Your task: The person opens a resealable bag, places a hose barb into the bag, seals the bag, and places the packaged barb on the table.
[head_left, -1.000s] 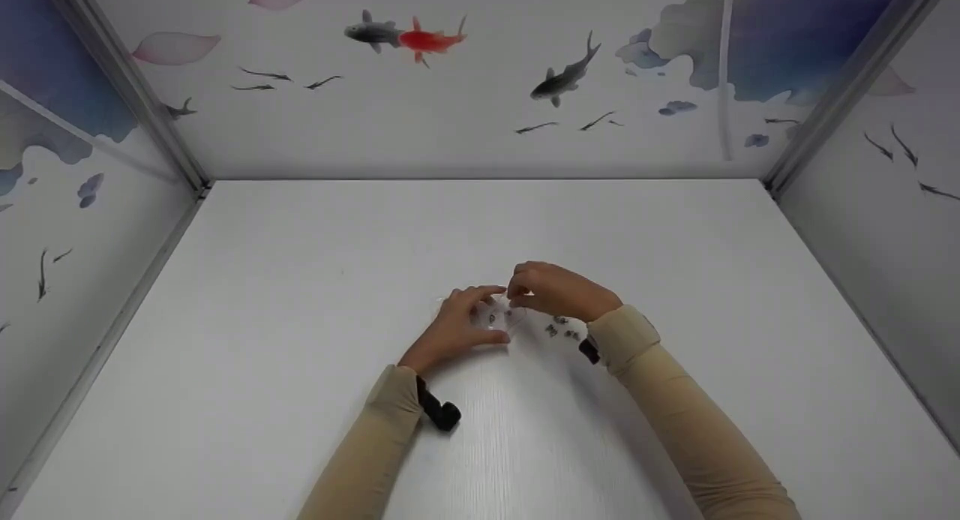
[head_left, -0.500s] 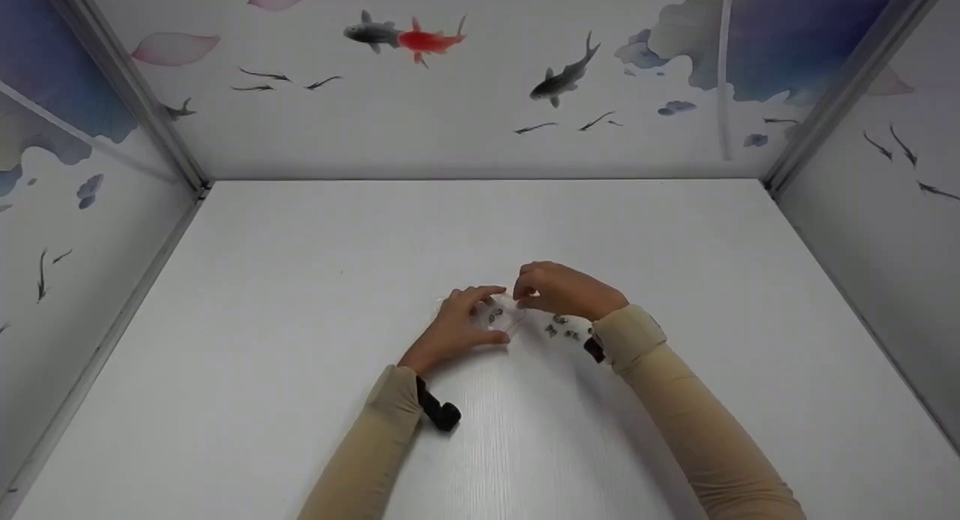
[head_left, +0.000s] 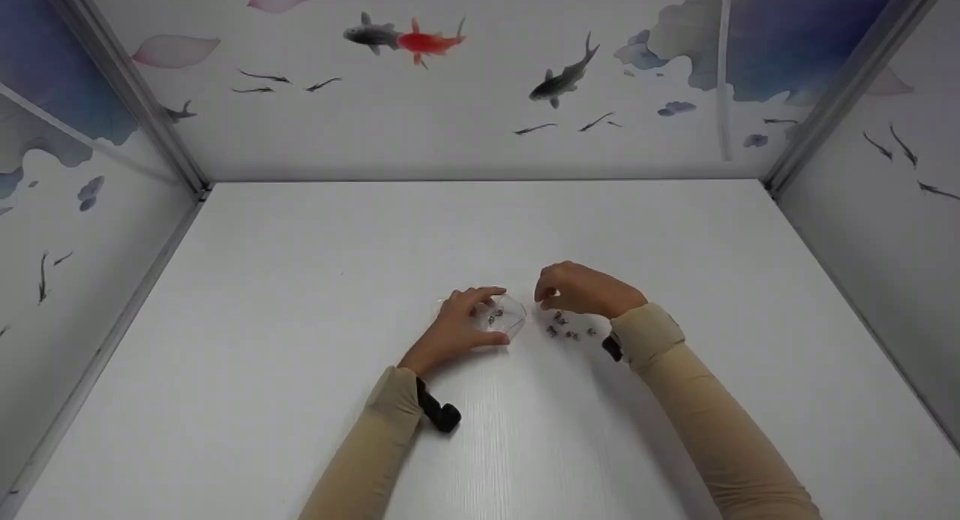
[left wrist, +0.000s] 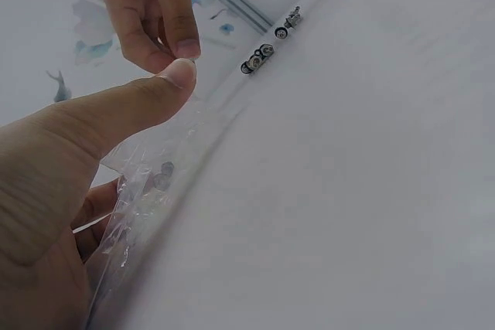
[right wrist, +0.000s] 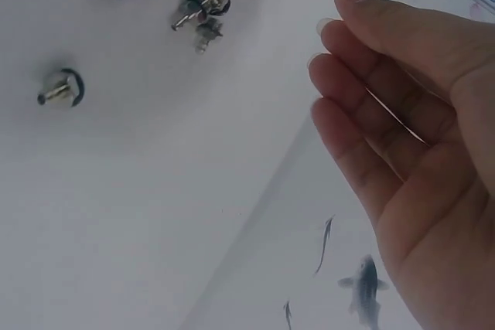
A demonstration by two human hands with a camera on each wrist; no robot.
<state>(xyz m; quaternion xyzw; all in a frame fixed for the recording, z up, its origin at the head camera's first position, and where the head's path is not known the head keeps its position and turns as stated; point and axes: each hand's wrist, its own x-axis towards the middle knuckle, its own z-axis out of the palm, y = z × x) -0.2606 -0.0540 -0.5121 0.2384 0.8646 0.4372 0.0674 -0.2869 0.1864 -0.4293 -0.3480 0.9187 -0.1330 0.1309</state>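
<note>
A clear plastic bag is held by my left hand, with thumb and fingers spread apart around it. Inside the bag lie a few small metal parts, blurred in the left wrist view. To its right, just above the table, my right hand hovers with fingers bent and the thumb near the index finger. Nothing shows between those fingertips in the right wrist view. Several small silvery metal parts with black rings and thin stems lie loose below and beside the right hand, apart from it.
The white table runs back to a white panel printed with fish. Similar printed panels stand at the left and right sides. One metal part lies a little apart from the others.
My right hand has moved right, away from the bag's mouth and toward the loose metal parts. The bag's rim shows more fully now. My left hand has stayed in place.
</note>
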